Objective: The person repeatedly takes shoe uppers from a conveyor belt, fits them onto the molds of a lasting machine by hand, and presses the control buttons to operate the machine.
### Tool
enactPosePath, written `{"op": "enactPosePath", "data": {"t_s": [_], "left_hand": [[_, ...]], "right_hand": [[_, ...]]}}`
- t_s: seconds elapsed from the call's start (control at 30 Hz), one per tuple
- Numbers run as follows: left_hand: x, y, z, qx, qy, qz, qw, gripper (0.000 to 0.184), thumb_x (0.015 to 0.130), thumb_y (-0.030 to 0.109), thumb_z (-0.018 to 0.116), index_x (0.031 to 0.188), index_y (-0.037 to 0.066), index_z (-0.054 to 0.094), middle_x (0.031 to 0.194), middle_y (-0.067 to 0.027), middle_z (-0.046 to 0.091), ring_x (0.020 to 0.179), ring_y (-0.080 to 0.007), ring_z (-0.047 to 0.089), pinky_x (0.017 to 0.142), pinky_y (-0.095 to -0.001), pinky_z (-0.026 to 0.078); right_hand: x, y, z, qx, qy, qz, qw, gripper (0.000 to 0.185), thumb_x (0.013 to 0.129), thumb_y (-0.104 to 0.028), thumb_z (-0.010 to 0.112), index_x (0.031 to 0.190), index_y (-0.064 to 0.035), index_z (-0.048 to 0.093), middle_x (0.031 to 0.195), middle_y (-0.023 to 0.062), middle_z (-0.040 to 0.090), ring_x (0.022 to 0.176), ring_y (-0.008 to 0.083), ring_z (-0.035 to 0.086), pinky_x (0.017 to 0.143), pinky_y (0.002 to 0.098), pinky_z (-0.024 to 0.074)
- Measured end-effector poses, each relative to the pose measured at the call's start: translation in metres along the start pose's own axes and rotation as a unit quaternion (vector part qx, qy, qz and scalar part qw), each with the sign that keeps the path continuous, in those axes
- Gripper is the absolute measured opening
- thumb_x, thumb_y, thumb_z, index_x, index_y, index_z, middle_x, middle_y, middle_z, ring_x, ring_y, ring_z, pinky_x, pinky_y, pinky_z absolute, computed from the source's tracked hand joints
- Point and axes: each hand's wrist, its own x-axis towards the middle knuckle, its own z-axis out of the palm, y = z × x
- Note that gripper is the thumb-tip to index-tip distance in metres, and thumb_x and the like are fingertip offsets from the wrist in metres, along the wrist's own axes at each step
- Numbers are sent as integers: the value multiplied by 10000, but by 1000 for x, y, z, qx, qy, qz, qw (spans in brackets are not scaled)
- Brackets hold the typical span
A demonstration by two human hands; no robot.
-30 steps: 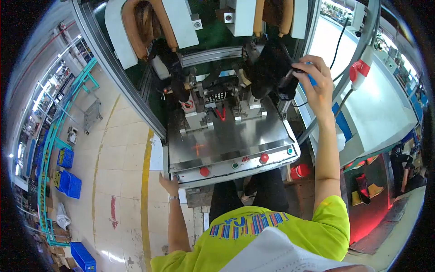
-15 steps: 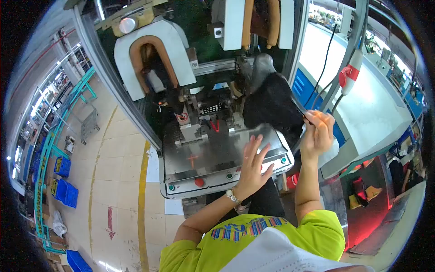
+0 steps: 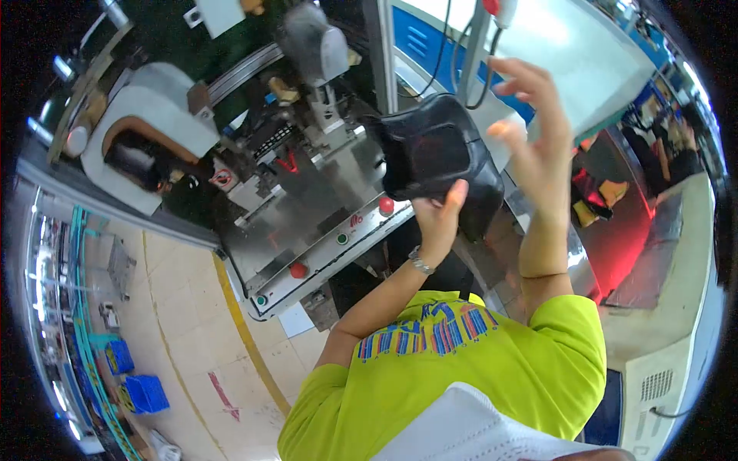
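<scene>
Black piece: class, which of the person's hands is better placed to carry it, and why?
Probably the left hand: it grips the black piece by its edge. The right hand is raised beside it, open, apparently holding nothing.

L arm [image 3: 377,301] bent, forearm slanting fwd & to the R; L hand [image 3: 437,225] gripping w/ thumb extended, fingers mostly hidden. R arm [image 3: 544,250] bent, forearm approx. vert. in view; R hand [image 3: 550,142] free, fingers half-curled, thumb apart, a bit blurred.
</scene>
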Motion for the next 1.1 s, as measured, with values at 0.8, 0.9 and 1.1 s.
{"op": "enactPosePath", "data": {"t_s": [0.8, 0.9, 1.1], "left_hand": [[-44, -102, -86, -42, -17, -636, 770, 375, 908, 245, 469, 1255, 109, 428, 1363, -95, 384, 1266, -256, 350, 994, -579, 311], [-24, -100, -97, -30, -36, -567, 822, 385, 902, 239, 495, 1259, 126, 405, 1310, -72, 438, 1235, -232, 384, 972, -538, 343], [-29, -96, -106, -29, 3, -555, 831, 337, 931, 234, 442, 1253, 138, 419, 1285, -63, 459, 1215, -215, 409, 979, -517, 346]], "right_hand": [[-251, 229, -258, -204, 40, 499, 841, 184, 721, -195, 670, 744, -29, 594, 631, 20, 549, 541, 118, 493, 500, 307, 417], [-212, 330, -329, -147, 190, 570, 786, 264, 759, -263, 669, 830, -35, 558, 663, 53, 548, 588, 133, 543, 483, 303, 437], [-265, 458, -353, -75, 302, 674, 670, 341, 819, -388, 600, 814, -48, 570, 561, 48, 517, 403, 154, 485, 350, 304, 375]]}}
